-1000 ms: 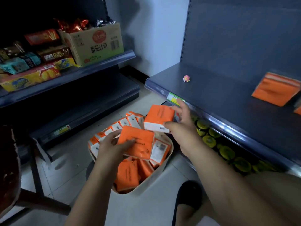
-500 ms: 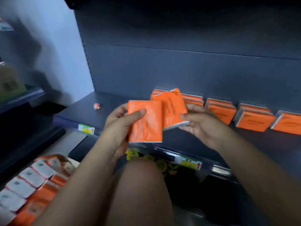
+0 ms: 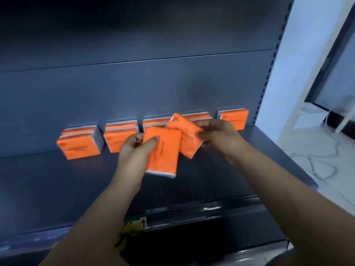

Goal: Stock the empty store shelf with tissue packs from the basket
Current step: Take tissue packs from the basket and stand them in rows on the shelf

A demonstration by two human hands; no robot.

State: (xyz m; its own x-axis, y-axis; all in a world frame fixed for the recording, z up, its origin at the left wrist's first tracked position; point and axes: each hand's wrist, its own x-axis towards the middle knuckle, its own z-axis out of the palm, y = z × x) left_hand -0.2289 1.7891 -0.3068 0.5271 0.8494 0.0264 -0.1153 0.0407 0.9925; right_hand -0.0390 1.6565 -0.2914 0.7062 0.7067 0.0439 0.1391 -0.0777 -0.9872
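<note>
At frame centre, thumb and fingers [image 3: 151, 141] of the left hand [image 3: 134, 150] clamp one orange tissue pack [image 3: 163, 152], held upright above the shelf [image 3: 57, 179]. Fingers [image 3: 203, 134] of the right hand [image 3: 217, 135] pinch a second pack [image 3: 184, 135], which is tilted and partly tucked behind the first. Neither is set down yet. Back row [image 3: 80, 143] along the rear wall — five spots, most looking doubled up — is placed. Middle and front of the shelf hold nothing in view. Basket is out of frame, so remaining count can't be told. My read: early stage — one row in, most of the deck left.
</note>
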